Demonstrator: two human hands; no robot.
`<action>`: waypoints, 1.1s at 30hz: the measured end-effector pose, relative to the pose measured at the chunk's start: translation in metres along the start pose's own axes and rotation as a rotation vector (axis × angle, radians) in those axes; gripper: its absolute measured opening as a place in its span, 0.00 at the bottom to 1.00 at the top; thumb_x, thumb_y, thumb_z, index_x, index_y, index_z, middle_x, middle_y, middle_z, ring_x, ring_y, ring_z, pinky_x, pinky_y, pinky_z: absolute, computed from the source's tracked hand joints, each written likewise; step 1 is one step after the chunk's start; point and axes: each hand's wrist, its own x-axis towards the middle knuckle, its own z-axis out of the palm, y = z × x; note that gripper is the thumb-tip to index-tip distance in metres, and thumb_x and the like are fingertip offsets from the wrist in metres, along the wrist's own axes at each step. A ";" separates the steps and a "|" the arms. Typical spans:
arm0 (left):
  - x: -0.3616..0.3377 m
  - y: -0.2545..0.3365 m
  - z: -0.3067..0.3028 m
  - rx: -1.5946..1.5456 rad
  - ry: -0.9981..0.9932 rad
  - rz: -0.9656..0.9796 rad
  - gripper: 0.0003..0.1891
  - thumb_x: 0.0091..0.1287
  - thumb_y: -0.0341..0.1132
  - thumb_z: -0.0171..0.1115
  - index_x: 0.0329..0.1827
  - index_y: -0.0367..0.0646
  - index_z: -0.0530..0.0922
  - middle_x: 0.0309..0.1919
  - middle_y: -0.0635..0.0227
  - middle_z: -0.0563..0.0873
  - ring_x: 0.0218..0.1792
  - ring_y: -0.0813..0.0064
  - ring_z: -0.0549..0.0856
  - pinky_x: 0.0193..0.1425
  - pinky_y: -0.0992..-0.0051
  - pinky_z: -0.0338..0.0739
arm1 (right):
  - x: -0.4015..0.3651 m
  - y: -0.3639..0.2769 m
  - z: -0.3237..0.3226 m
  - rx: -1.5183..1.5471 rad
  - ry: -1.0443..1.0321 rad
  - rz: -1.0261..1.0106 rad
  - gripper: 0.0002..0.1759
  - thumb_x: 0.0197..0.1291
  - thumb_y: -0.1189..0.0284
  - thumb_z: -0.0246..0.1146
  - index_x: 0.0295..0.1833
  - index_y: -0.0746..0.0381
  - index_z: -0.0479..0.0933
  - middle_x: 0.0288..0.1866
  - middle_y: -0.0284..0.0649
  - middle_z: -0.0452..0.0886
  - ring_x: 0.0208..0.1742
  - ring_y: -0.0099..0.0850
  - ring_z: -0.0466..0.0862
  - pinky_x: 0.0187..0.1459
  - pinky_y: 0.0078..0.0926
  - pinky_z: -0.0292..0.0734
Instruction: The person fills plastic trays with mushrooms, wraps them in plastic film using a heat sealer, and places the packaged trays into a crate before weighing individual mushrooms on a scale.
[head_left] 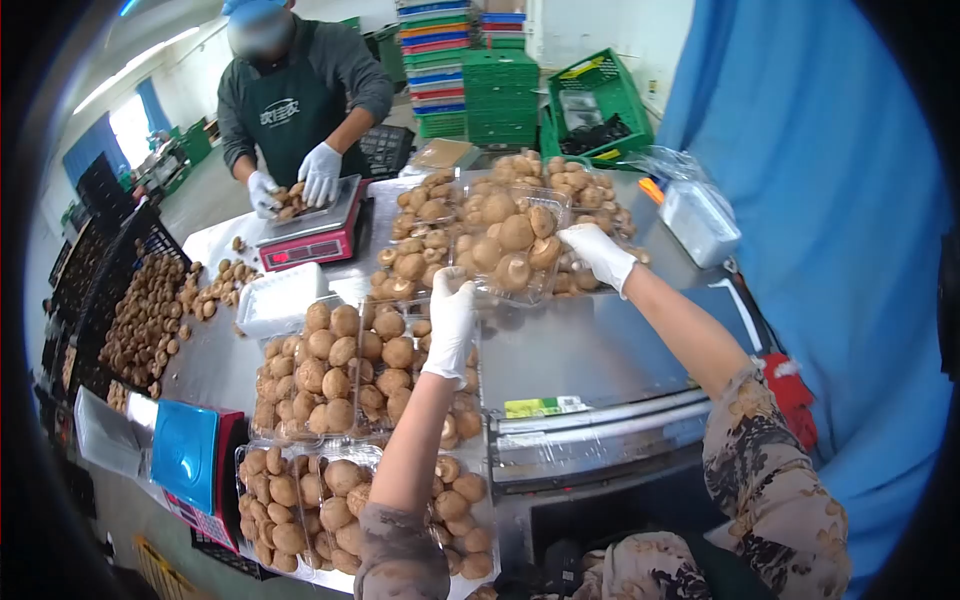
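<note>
A clear plastic tray of brown mushrooms (512, 240) is held up and tilted between my two white-gloved hands. My left hand (452, 318) closes on its near left corner. At the tray's right edge, my right hand (597, 255) grips with the fingers pressed together. Behind the held tray lie more trays of mushrooms (425, 205), partly hidden by it. Close to my left forearm, filled mushroom trays (330, 365) stand stacked on the metal table, and further filled trays (285, 510) sit nearer to me.
Right of my left arm is a wrapping machine with a metal top (560, 350). A co-worker in gloves (320, 175) handles mushrooms over a red scale (315, 240). Empty clear trays (280, 300), a blue-topped scale (185, 455), loose mushrooms (150, 310) and a blue curtain (820, 200) surround the table.
</note>
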 end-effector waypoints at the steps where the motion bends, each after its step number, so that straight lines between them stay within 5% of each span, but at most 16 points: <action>1: -0.004 0.004 0.003 0.001 -0.048 -0.035 0.14 0.70 0.25 0.47 0.58 0.40 0.62 0.36 0.57 0.80 0.27 0.68 0.85 0.28 0.75 0.81 | -0.025 -0.003 -0.010 0.034 0.007 0.058 0.13 0.64 0.63 0.57 0.46 0.60 0.78 0.38 0.35 0.83 0.29 0.23 0.80 0.26 0.20 0.72; 5: -0.030 0.010 0.027 0.087 -0.190 -0.126 0.13 0.70 0.24 0.46 0.57 0.40 0.66 0.37 0.59 0.82 0.27 0.71 0.85 0.29 0.76 0.81 | -0.103 0.015 -0.049 0.128 -0.028 0.194 0.14 0.66 0.63 0.56 0.53 0.58 0.75 0.39 0.33 0.83 0.31 0.19 0.80 0.27 0.16 0.73; 9: -0.042 0.005 0.049 0.236 -0.395 -0.217 0.15 0.68 0.24 0.46 0.56 0.42 0.69 0.32 0.63 0.82 0.26 0.73 0.85 0.29 0.78 0.80 | -0.172 0.041 -0.080 0.188 -0.054 0.313 0.18 0.70 0.63 0.54 0.57 0.63 0.72 0.47 0.42 0.82 0.32 0.22 0.80 0.29 0.17 0.75; 13: -0.033 -0.015 0.063 0.374 -0.561 -0.211 0.13 0.69 0.25 0.47 0.55 0.44 0.73 0.29 0.67 0.83 0.26 0.76 0.85 0.30 0.80 0.80 | -0.215 0.057 -0.111 0.228 -0.311 0.396 0.23 0.73 0.61 0.47 0.60 0.71 0.67 0.52 0.50 0.80 0.33 0.20 0.79 0.30 0.15 0.75; 18: -0.031 -0.013 0.077 0.619 -0.647 -0.138 0.15 0.68 0.28 0.50 0.58 0.43 0.75 0.29 0.69 0.83 0.26 0.81 0.83 0.32 0.81 0.77 | -0.252 0.057 -0.120 0.067 -0.318 0.434 0.22 0.72 0.59 0.48 0.49 0.70 0.75 0.37 0.45 0.86 0.22 0.18 0.77 0.19 0.12 0.69; 20: -0.030 -0.009 0.081 0.822 -0.673 -0.122 0.21 0.65 0.29 0.55 0.63 0.46 0.74 0.37 0.65 0.84 0.32 0.74 0.84 0.39 0.76 0.78 | -0.266 0.045 -0.117 -0.066 -0.319 0.345 0.21 0.72 0.60 0.50 0.46 0.69 0.76 0.35 0.44 0.86 0.21 0.18 0.77 0.18 0.11 0.68; 23: -0.039 0.002 0.091 1.327 -0.575 0.572 0.22 0.64 0.28 0.60 0.62 0.48 0.75 0.47 0.65 0.82 0.39 0.72 0.82 0.44 0.71 0.78 | -0.270 0.040 -0.118 -0.186 -0.217 0.100 0.16 0.69 0.63 0.54 0.42 0.65 0.79 0.30 0.40 0.86 0.22 0.19 0.78 0.22 0.15 0.71; 24: -0.043 0.013 0.098 1.303 -0.684 0.562 0.26 0.61 0.25 0.60 0.64 0.51 0.75 0.59 0.60 0.76 0.49 0.66 0.80 0.51 0.69 0.77 | -0.267 0.037 -0.117 -0.216 -0.150 -0.019 0.15 0.69 0.64 0.54 0.43 0.65 0.79 0.30 0.39 0.85 0.23 0.19 0.78 0.24 0.16 0.72; 27: -0.017 -0.011 0.101 1.219 -0.919 0.824 0.30 0.57 0.24 0.60 0.65 0.56 0.74 0.65 0.52 0.71 0.61 0.55 0.76 0.62 0.67 0.73 | -0.254 0.022 -0.109 -0.529 0.054 -0.387 0.13 0.65 0.64 0.58 0.46 0.60 0.79 0.37 0.38 0.84 0.33 0.28 0.83 0.36 0.25 0.77; 29: -0.008 -0.020 0.105 1.016 -1.003 0.625 0.29 0.57 0.27 0.62 0.64 0.56 0.75 0.62 0.52 0.74 0.58 0.54 0.78 0.60 0.68 0.74 | -0.240 0.014 -0.100 -0.758 0.137 -0.655 0.14 0.63 0.62 0.60 0.48 0.58 0.79 0.41 0.40 0.83 0.40 0.33 0.83 0.42 0.30 0.78; 30: -0.007 -0.018 0.104 1.053 -1.007 0.661 0.27 0.57 0.28 0.63 0.63 0.55 0.76 0.60 0.52 0.76 0.56 0.54 0.79 0.59 0.68 0.75 | -0.235 0.005 -0.096 -0.845 0.073 -0.617 0.18 0.60 0.58 0.61 0.50 0.57 0.78 0.46 0.42 0.80 0.49 0.40 0.80 0.51 0.35 0.75; 33: -0.016 -0.004 0.109 1.140 -0.970 0.684 0.22 0.58 0.30 0.63 0.58 0.53 0.78 0.51 0.53 0.81 0.52 0.54 0.81 0.55 0.66 0.76 | -0.207 0.019 -0.085 -0.987 0.019 -0.732 0.17 0.60 0.61 0.61 0.52 0.58 0.77 0.47 0.41 0.79 0.48 0.40 0.80 0.51 0.33 0.75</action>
